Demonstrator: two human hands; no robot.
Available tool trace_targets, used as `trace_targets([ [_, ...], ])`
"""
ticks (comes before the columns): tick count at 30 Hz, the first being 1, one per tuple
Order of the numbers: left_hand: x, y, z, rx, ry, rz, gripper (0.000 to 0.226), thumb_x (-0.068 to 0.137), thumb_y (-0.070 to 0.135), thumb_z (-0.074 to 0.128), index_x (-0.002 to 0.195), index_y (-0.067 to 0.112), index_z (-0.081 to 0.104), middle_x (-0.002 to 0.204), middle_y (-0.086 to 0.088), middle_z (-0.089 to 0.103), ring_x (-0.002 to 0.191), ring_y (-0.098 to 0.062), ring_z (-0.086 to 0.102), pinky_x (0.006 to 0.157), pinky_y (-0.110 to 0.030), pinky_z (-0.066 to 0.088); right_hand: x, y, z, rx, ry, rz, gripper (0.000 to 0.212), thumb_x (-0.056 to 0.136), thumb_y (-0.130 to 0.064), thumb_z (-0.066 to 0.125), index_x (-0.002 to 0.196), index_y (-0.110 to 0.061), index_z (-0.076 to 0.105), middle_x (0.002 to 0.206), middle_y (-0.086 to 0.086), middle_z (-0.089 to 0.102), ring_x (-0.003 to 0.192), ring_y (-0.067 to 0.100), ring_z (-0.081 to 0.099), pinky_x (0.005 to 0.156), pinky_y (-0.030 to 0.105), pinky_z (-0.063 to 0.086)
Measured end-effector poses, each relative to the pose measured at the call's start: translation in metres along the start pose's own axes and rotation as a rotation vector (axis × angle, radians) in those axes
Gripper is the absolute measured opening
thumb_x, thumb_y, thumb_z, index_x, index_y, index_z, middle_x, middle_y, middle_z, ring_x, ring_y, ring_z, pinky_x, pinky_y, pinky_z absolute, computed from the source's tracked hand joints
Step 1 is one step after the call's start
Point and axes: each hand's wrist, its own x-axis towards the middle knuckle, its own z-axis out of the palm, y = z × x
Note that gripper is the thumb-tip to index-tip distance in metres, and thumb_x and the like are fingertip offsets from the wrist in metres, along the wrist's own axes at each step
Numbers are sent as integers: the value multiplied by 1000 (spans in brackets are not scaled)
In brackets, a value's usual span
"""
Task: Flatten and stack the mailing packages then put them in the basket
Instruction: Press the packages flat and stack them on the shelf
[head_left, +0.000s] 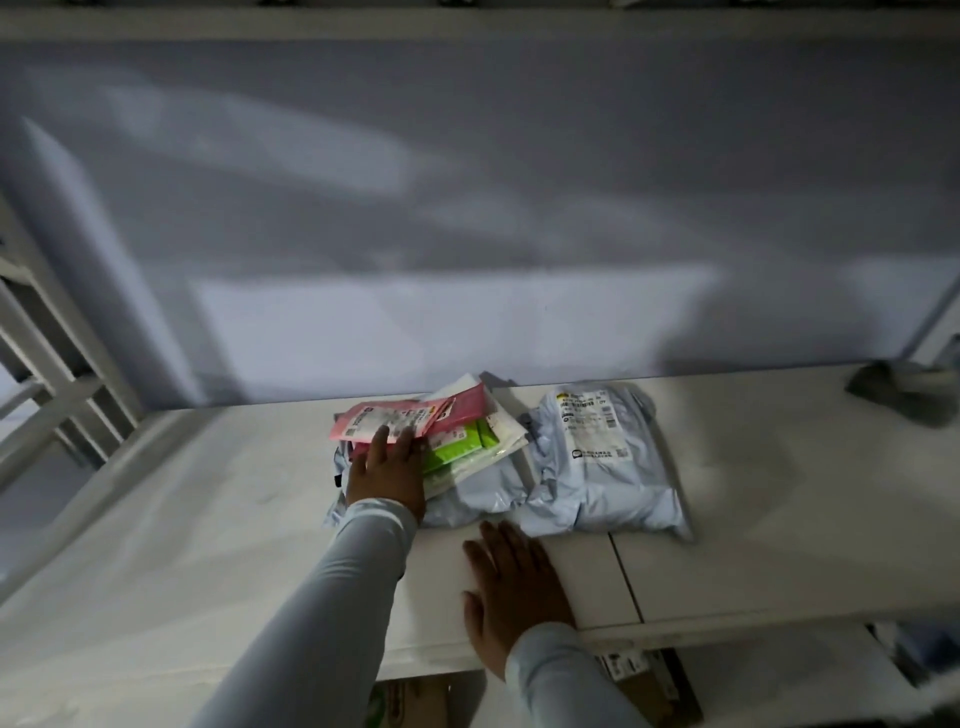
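Note:
A stack of mailing packages lies on the white table (208, 519): a pink mailer (405, 415) on top, a green one (457, 447) under it, white ones, and a pale blue bag (483, 493) at the bottom. My left hand (387, 467) presses flat on the stack with straight fingers. To the right a crumpled pale blue package (597, 457) with a white label lies alone. My right hand (511, 582) rests flat on the table in front of it, holding nothing. No basket is in view.
A grey wall rises behind the table. A dark grey object (904, 392) sits at the table's far right corner. A white rail frame (47, 374) stands at the left. Cardboard boxes (649, 680) show under the table's front edge.

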Motion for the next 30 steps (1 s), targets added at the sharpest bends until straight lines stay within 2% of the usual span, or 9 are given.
trace_targets([
  [6,-17,-15,3,-67,176,7,55,93,16,35,147,25,27,158,8,12,146,-20,10,116,-38,16,0,0,1,-24,15,-8,56,68,-50,42,115,-27,64,127,2,61,114,24,58,95,43,48],
  [8,-22,-23,3,-107,270,61,50,88,13,39,137,24,47,151,5,36,139,-21,33,108,-39,32,0,0,0,-31,25,-4,56,68,-50,41,113,-27,65,126,1,62,114,24,59,94,43,48],
  [11,-38,-36,-3,-120,352,191,41,72,23,45,100,25,74,112,3,70,103,-21,67,83,-34,52,-2,-1,-2,-29,29,-4,55,69,-49,41,113,-26,66,125,1,62,114,24,59,92,43,50],
  [16,-71,-47,-2,-161,494,405,27,78,25,52,84,21,78,93,2,75,85,-19,71,71,-28,56,-1,-1,-1,-29,15,-10,53,70,-45,42,113,-24,66,125,3,62,115,27,59,96,42,31],
  [20,-100,-45,22,-170,454,499,21,81,25,56,86,24,76,94,5,74,88,-18,70,73,-30,57,0,-1,-3,-4,-26,24,58,71,-46,38,118,-24,63,126,5,61,118,28,56,102,44,39],
  [22,-115,-41,34,-169,410,523,21,80,25,57,88,26,75,94,7,74,88,-16,69,72,-29,57,-2,-1,-6,-7,-75,22,67,74,-57,36,131,-25,52,137,8,51,128,31,45,109,44,33],
  [24,-130,-34,43,-170,392,544,21,79,24,57,89,27,75,94,8,73,87,-15,69,70,-28,56,-4,0,-12,176,-115,83,84,68,-73,46,139,-26,43,143,6,43,133,28,38,114,37,28],
  [26,-146,-26,49,-184,399,564,22,80,23,58,95,28,73,95,7,72,86,-16,68,71,-27,56,-9,0,-21,486,-70,197,93,59,-78,53,134,-22,50,134,5,53,124,25,48,107,31,36],
  [30,-168,-11,56,-246,378,547,26,87,28,50,100,28,72,96,7,70,85,-17,66,67,-25,56,-15,-8,-29,789,-25,449,60,70,-55,54,111,-12,66,113,15,66,104,31,60,93,35,46],
])
